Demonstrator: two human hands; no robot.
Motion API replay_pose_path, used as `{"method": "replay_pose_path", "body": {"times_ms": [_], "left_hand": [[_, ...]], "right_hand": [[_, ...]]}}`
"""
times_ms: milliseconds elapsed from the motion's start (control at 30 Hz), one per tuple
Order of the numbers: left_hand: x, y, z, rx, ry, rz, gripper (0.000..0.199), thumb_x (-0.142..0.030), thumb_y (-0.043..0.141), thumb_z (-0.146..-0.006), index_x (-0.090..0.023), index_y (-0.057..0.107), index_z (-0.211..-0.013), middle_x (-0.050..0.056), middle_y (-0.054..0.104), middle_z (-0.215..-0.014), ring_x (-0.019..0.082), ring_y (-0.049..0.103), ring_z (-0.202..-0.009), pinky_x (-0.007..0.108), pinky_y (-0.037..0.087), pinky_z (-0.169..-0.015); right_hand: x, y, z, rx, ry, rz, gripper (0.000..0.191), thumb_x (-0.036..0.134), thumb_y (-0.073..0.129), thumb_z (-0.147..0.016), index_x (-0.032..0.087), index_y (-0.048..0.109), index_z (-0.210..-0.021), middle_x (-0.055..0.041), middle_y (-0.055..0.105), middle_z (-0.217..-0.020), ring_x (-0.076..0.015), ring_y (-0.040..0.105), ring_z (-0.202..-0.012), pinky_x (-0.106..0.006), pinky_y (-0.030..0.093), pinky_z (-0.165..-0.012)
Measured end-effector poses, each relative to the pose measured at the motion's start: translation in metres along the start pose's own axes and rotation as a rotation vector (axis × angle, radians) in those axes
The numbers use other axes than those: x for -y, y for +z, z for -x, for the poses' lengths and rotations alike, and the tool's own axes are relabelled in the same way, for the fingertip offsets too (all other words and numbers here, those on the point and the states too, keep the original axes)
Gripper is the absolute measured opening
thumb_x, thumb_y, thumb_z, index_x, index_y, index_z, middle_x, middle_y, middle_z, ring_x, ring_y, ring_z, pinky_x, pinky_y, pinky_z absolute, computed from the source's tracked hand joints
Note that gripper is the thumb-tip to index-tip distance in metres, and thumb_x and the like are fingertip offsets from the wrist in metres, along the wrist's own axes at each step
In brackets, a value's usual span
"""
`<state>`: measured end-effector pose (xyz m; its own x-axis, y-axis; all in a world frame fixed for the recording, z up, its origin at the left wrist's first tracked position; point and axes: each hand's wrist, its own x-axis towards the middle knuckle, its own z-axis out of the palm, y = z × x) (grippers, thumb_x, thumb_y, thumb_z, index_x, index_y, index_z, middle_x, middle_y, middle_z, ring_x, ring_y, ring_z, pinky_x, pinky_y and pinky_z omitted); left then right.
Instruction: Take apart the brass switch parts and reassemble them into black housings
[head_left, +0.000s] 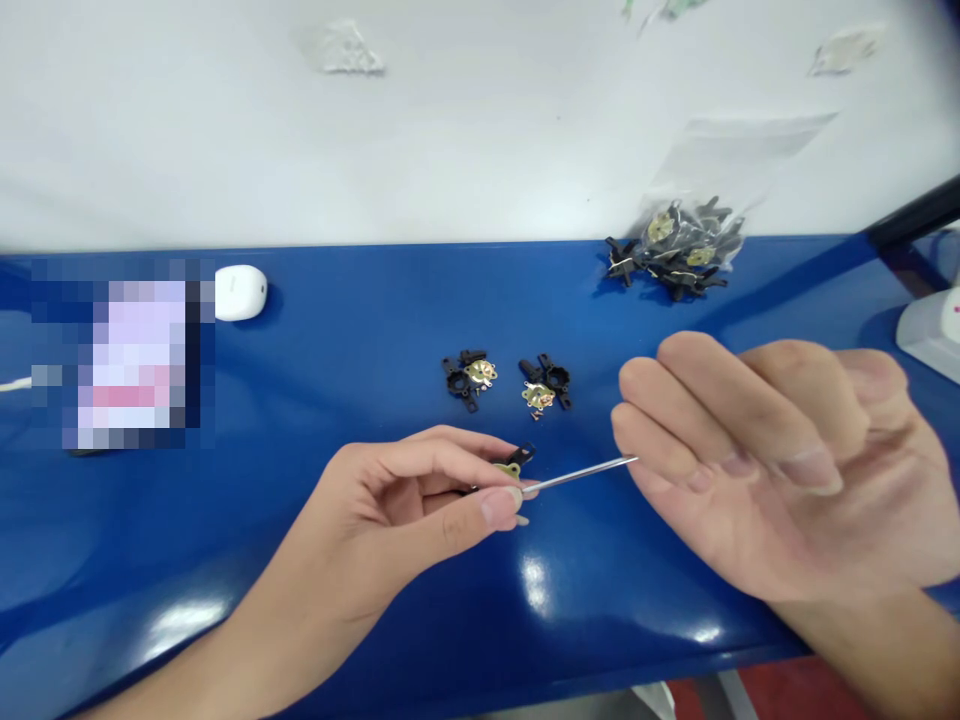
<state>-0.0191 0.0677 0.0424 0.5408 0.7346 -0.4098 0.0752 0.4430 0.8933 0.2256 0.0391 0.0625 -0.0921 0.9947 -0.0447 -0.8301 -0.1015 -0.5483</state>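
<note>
My left hand [420,510] is closed around a small black part with a gold metal plate [510,470], mostly hidden by the fingers. A thin metal shaft [577,474] reaches from the left thumb to my right hand [765,460]. The right fingers are curled round the other end of that shaft, and any handle is hidden. Beyond the hands, two small groups of black parts with gold plates lie on the blue table, one on the left [469,378] and one on the right [546,384], with tiny screws beside them.
A clear bag [694,245] of black and gold parts lies at the back right. A white case [241,292] sits at the back left, near a blurred-out object [135,360]. At the right edge stands a white device [930,335]. A white wall rises behind the table.
</note>
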Motion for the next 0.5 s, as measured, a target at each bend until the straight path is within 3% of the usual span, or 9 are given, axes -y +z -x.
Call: {"method": "replay_pose_path", "body": {"times_ms": [167,367,500], "left_hand": [[0.0007,0.0008,0.0001,-0.006,0.000,-0.029,0.004,-0.033,0.091,-0.095,-0.031,0.093,-0.093,0.005,0.088,-0.110,0.022,0.076,-0.127,0.021,0.063,-0.098],[-0.0009,0.0021,-0.0013,-0.001,-0.010,-0.005,0.007,-0.034,0.090,-0.097,-0.031,0.093,-0.091,0.003,0.086,-0.121,0.020,0.080,-0.118,0.022,0.064,-0.096],[-0.0038,0.0034,-0.0010,-0.026,-0.001,-0.051,0.008,-0.035,0.091,-0.096,-0.031,0.093,-0.089,0.003,0.087,-0.115,0.020,0.080,-0.112,0.024,0.064,-0.096]], "right_hand": [[0.0004,-0.0023,-0.0005,-0.003,0.007,0.050,0.063,0.028,0.064,-0.089,0.026,0.016,-0.048,-0.0002,0.024,-0.051,-0.0195,0.029,-0.056,-0.037,0.026,-0.052],[0.0015,-0.0047,0.0016,0.042,0.024,0.101,0.062,0.032,0.060,-0.095,0.026,0.017,-0.051,-0.0007,0.028,-0.053,-0.0188,0.031,-0.057,-0.037,0.028,-0.055],[0.0033,-0.0040,0.0034,0.085,0.043,0.149,0.061,0.035,0.058,-0.095,0.026,0.016,-0.052,-0.0012,0.029,-0.054,-0.0198,0.029,-0.059,-0.037,0.029,-0.055]]}}
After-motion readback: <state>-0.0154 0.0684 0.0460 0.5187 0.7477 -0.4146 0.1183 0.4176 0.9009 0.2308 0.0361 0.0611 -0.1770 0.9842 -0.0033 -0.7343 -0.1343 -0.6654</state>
